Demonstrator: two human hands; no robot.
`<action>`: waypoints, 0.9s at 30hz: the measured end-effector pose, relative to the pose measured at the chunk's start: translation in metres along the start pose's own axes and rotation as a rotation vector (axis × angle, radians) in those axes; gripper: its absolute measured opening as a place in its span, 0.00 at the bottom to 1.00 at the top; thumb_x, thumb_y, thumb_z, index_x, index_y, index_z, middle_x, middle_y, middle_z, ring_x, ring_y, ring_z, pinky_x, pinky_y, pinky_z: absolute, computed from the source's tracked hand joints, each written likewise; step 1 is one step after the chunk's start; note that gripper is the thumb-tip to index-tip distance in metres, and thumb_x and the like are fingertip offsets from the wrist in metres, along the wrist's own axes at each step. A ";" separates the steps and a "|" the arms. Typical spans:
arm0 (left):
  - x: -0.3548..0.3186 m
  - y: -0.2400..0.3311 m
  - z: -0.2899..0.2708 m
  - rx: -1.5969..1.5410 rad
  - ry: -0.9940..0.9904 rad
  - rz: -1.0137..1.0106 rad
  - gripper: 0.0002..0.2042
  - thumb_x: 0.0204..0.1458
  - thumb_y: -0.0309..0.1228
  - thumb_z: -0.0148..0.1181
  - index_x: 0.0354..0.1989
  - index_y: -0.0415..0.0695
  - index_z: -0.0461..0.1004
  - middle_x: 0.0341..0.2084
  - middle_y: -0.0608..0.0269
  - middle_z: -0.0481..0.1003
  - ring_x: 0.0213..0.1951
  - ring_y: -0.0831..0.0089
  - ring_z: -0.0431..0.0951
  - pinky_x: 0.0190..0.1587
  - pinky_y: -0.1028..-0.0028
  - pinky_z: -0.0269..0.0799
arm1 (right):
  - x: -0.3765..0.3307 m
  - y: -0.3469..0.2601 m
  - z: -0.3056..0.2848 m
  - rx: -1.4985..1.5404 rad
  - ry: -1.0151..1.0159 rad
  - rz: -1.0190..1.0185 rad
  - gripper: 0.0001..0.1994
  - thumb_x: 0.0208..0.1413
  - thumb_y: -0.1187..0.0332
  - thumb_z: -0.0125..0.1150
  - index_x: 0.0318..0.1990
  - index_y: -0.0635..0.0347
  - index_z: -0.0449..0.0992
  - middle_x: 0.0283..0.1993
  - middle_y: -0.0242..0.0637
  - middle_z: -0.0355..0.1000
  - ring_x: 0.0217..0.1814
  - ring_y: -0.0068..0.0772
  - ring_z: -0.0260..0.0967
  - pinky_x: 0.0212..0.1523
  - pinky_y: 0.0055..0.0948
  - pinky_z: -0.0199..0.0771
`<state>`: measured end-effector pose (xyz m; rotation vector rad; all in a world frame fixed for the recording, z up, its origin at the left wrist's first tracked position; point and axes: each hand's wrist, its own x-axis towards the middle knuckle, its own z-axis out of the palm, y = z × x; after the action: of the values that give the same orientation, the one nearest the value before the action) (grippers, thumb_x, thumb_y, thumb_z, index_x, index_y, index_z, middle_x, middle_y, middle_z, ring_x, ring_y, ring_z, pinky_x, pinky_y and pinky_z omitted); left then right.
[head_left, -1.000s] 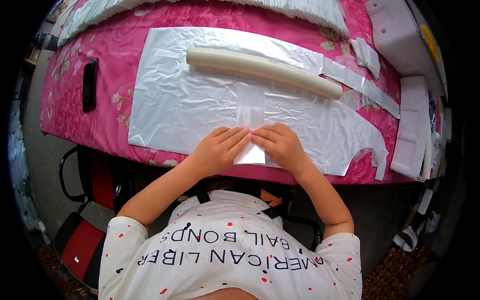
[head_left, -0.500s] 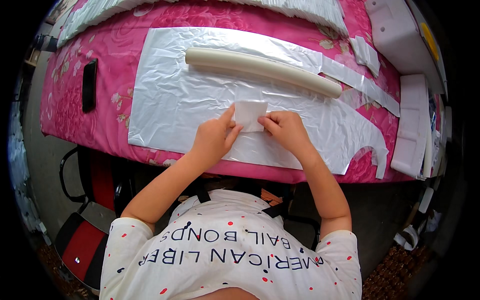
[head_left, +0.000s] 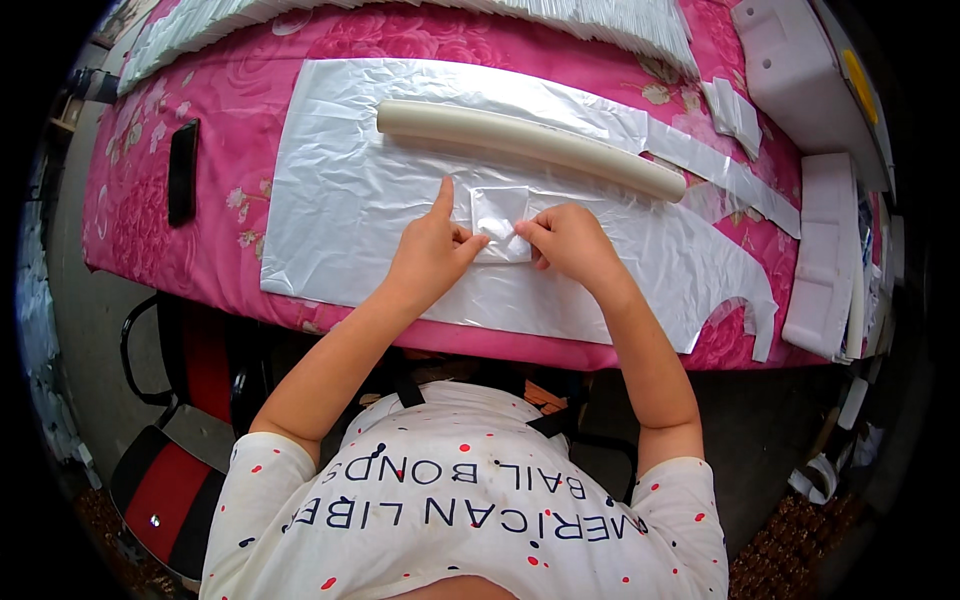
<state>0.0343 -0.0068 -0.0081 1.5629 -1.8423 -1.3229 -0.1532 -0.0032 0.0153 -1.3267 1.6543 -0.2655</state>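
Note:
A small square of shiny white folded film (head_left: 501,212) is between my hands. My right hand (head_left: 575,245) pinches its right edge between thumb and fingertips. At its lower left corner, my left hand (head_left: 430,252) has the thumb on the film and the other fingers curled, while its index finger points straight away from me. Below both hands spreads a thin white plastic sheet (head_left: 340,215), its right end cut into a curve and strips like a disposable apron. Just beyond the square, a long cream-coloured tube (head_left: 530,145) lies across the sheet.
A pink floral cloth (head_left: 130,205) covers the table. On the left lies a black phone-like object (head_left: 183,172). A long row of stacked white folded pieces (head_left: 400,8) lines the far side. White foam boxes (head_left: 820,255) stand at the right, near a few loose white pieces (head_left: 735,115).
My left index finger has come off the square and now stretches forward. The square has turned from matte to shiny and wrinkled, with my right hand still at its right edge.

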 end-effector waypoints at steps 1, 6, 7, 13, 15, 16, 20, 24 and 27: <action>0.000 0.001 0.000 -0.016 0.009 -0.016 0.37 0.46 0.29 0.61 0.61 0.29 0.45 0.25 0.55 0.75 0.24 0.74 0.75 0.29 0.79 0.69 | 0.001 -0.002 -0.002 0.012 -0.020 0.020 0.18 0.51 0.61 0.55 0.18 0.66 0.74 0.15 0.38 0.70 0.17 0.27 0.70 0.24 0.28 0.68; -0.011 -0.001 0.003 0.130 0.262 0.316 0.37 0.44 0.28 0.61 0.61 0.32 0.48 0.47 0.47 0.68 0.40 0.66 0.74 0.37 0.73 0.70 | 0.011 0.003 -0.005 0.039 -0.076 0.057 0.17 0.50 0.61 0.56 0.18 0.67 0.74 0.16 0.38 0.71 0.18 0.28 0.71 0.24 0.27 0.69; -0.012 -0.003 0.005 0.251 0.241 0.428 0.37 0.43 0.29 0.61 0.61 0.32 0.49 0.50 0.47 0.65 0.44 0.63 0.70 0.41 0.70 0.68 | 0.014 0.003 -0.006 0.047 -0.091 0.058 0.17 0.50 0.61 0.56 0.18 0.67 0.74 0.16 0.39 0.71 0.18 0.28 0.71 0.24 0.27 0.69; -0.011 0.007 0.033 0.582 0.050 0.591 0.40 0.44 0.43 0.59 0.61 0.31 0.48 0.60 0.43 0.51 0.62 0.52 0.50 0.63 0.57 0.43 | 0.021 0.011 -0.006 0.115 -0.121 0.036 0.17 0.50 0.62 0.56 0.18 0.68 0.74 0.16 0.39 0.70 0.18 0.27 0.70 0.23 0.25 0.69; -0.005 0.004 0.041 0.586 0.058 0.491 0.44 0.43 0.50 0.57 0.61 0.29 0.46 0.62 0.41 0.46 0.65 0.51 0.43 0.64 0.56 0.36 | 0.021 0.014 -0.003 0.150 -0.122 0.032 0.17 0.50 0.63 0.56 0.18 0.69 0.74 0.16 0.41 0.71 0.18 0.30 0.71 0.24 0.27 0.71; -0.002 0.002 0.043 0.602 0.048 0.479 0.46 0.42 0.52 0.57 0.61 0.29 0.44 0.62 0.40 0.45 0.65 0.51 0.42 0.64 0.56 0.34 | 0.019 0.013 -0.003 0.143 -0.113 0.040 0.17 0.50 0.63 0.56 0.18 0.69 0.74 0.15 0.39 0.70 0.17 0.28 0.70 0.22 0.25 0.70; 0.002 -0.006 0.046 0.601 0.038 0.453 0.52 0.38 0.56 0.58 0.61 0.28 0.41 0.63 0.41 0.42 0.66 0.54 0.37 0.65 0.60 0.29 | 0.010 0.007 0.000 0.122 -0.047 0.030 0.17 0.51 0.63 0.56 0.19 0.70 0.74 0.15 0.37 0.69 0.16 0.24 0.68 0.20 0.24 0.67; 0.003 -0.007 0.048 0.594 0.060 0.471 0.52 0.38 0.57 0.56 0.61 0.28 0.40 0.63 0.40 0.40 0.66 0.53 0.36 0.65 0.59 0.29 | -0.005 0.008 0.007 -0.089 0.141 -0.049 0.11 0.44 0.62 0.59 0.21 0.61 0.77 0.18 0.40 0.72 0.21 0.37 0.71 0.27 0.33 0.69; 0.004 -0.010 0.049 0.609 0.096 0.497 0.53 0.39 0.59 0.55 0.62 0.28 0.39 0.63 0.39 0.38 0.66 0.52 0.35 0.65 0.57 0.28 | -0.024 0.009 0.014 -0.281 0.314 -0.118 0.09 0.42 0.63 0.61 0.21 0.59 0.76 0.20 0.39 0.73 0.24 0.39 0.71 0.28 0.34 0.69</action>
<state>-0.0002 0.0099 -0.0410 1.2415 -2.4929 -0.4804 -0.1500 0.0261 0.0151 -1.6633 1.9306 -0.3337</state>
